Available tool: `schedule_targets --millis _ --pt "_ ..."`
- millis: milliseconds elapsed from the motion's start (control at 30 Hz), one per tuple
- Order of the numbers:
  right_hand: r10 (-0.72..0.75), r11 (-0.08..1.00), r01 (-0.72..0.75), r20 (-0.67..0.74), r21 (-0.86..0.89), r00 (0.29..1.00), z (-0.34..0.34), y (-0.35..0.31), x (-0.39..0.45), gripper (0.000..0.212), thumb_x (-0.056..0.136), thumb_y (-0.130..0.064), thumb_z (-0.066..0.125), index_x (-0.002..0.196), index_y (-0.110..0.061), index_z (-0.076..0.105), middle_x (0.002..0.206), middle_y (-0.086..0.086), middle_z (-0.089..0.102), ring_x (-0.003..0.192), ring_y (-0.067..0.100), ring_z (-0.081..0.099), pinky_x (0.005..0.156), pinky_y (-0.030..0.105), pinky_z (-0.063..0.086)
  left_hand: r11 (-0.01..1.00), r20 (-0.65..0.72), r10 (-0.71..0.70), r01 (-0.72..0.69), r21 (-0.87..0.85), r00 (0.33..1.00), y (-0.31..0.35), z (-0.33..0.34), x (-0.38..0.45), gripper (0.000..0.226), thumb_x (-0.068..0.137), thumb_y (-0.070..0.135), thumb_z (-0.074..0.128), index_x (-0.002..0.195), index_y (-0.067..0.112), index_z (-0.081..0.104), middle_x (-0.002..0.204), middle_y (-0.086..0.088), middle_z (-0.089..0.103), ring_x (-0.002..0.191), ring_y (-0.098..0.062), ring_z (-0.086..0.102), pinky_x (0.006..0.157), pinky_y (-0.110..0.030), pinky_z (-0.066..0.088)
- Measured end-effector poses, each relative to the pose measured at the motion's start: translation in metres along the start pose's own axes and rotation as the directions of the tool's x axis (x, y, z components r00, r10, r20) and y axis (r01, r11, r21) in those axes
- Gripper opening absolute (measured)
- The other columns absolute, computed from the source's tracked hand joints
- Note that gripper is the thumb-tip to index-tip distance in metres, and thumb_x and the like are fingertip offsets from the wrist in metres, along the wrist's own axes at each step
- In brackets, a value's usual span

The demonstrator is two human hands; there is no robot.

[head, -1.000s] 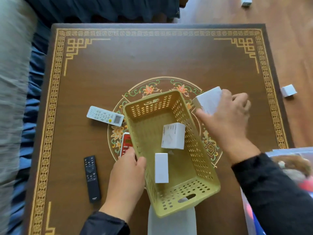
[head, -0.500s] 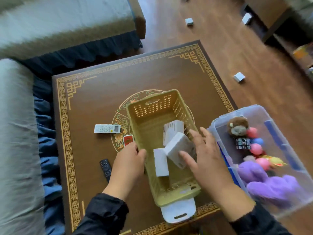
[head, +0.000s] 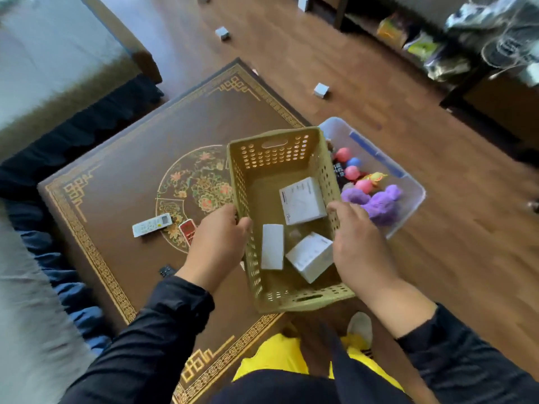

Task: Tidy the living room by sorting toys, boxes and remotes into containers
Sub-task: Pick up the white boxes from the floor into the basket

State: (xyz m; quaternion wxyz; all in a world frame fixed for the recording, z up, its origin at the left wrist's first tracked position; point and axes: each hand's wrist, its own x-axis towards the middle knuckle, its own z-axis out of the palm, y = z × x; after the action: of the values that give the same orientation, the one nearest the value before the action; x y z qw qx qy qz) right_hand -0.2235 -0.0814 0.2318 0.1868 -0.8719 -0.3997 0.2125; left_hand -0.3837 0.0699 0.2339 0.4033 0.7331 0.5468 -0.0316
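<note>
Both hands (head: 217, 243) gripping basket (head: 274, 158) sides

surface (head: 122, 158): dark brown, gold border, floral medallion
on surface: white remote (head: 152, 225), red remote (head: 187, 230), black remote (head: 167, 271)
floor (head: 437, 243): wood, clear bin (head: 407, 212), small white boxes (head: 321, 90)

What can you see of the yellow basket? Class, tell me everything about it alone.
The yellow basket is rectangular and looks like plastic, its walls pierced with rows of round holes and a slot handle cut in each end. It sits upright, open at the top, over the near right corner of the table. The left hand grips its left rim and the right hand its right rim. Inside lie three white boxes. A clear bin of toys stands just beyond it.
</note>
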Motion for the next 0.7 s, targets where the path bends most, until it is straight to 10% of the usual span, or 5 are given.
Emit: schedule_targets --millis 700 --pt "0.395 0.889 -0.339 -0.142 0.306 0.908 -0.144 0.229 -0.189 0.057 0.099 -0.003 0.033 0.152 -0.024 0.035 0.152 -0.002 0.042 0.136 0.018 0.043 0.105 0.03 0.042 0.9 0.254 0.312 -0.37 0.23 0.916 0.2 0.186 -0.16 0.027 0.087 0.037 0.049 0.078 0.015 0.063 0.076 -0.001 0.071 0.072 -0.027 0.069 0.068 -0.042 0.059"
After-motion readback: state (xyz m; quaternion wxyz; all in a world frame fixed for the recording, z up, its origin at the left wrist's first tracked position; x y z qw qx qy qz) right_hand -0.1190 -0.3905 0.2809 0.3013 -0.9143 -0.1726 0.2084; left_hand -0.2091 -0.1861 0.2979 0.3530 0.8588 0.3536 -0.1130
